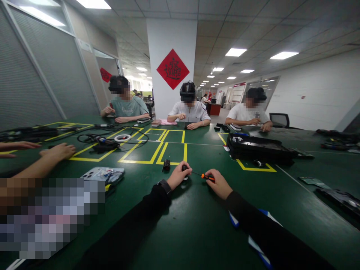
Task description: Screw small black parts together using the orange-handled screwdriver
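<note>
My left hand (pixel 179 175), with a dark watch on its wrist, is closed around a small black cylindrical part (pixel 185 168) with a pale lower end, held at the table surface. My right hand (pixel 218 183) grips an orange and black screwdriver (pixel 207 176). Its thin shaft points left, and the tip reaches toward the fingers of my left hand; whether it touches the part cannot be made out. Another small black cylinder (pixel 166 165) stands on the green table (pixel 180 232) just left of my left hand.
A black tray (pixel 258 148) lies at the right. Cables with a black device (pixel 105 146) and a white tape roll (pixel 122 138) lie at the left. Another person's hand (pixel 60 150) rests nearby. Three people sit opposite. Blue-white wrappers (pixel 260 249) lie by my right sleeve.
</note>
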Tool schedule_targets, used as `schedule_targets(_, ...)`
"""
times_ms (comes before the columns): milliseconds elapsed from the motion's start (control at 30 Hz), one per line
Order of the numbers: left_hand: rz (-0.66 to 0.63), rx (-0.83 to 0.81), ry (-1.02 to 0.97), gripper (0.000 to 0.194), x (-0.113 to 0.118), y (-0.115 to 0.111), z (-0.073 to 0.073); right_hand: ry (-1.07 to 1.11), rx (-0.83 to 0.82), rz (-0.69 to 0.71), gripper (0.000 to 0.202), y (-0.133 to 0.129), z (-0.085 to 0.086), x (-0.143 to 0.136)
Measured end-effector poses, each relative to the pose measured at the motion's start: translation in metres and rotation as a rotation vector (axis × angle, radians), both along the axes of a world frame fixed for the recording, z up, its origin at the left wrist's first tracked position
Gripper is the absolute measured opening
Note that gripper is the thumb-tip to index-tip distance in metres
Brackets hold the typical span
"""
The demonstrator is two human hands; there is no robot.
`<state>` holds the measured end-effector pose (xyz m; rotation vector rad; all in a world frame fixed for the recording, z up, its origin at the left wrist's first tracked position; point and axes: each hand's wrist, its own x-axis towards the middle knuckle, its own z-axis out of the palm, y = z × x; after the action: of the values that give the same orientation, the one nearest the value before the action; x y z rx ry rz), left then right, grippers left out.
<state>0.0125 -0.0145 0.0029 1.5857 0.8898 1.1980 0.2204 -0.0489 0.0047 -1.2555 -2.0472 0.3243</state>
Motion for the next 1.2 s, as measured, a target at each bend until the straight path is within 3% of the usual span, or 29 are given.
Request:
schedule_targets(267,0.13,-0.107,-0.16,0.015,0.043,0.032,-0.005,-0.001,-0.024,-0.101,0.015,0.007,-0.004,0.007)
schedule_targets(433,0.111,-0.116,-0.167,0.011,0.061,0.054,-0.002,0.004,-0.035,-0.141,0.025,0.009,-0.005,0.011)
schedule_targets(600,0.011,-0.123,-0.103,0.014,0.04,0.042,0.0,-0.023,-0.004,-0.126,0.02,0.008,-0.007,0.01)
schedule_targets(833,0.006,-0.085,-0.077,0.017,-0.001,0.015,-0.002,-0.023,-0.047,-0.008,0.016,0.002,0.004,-0.006)
schedule_targets(1000,-0.007,-0.104,-0.067,0.018,-0.007,0.011,-0.001,-0.049,-0.098,0.038,0.026,0.008,0.011,-0.013)
schedule_targets(1200,0.002,-0.076,-0.038,0.017,-0.004,0.009,0.001,0.008,-0.076,-0.012,0.017,0.009,-0.001,-0.007)
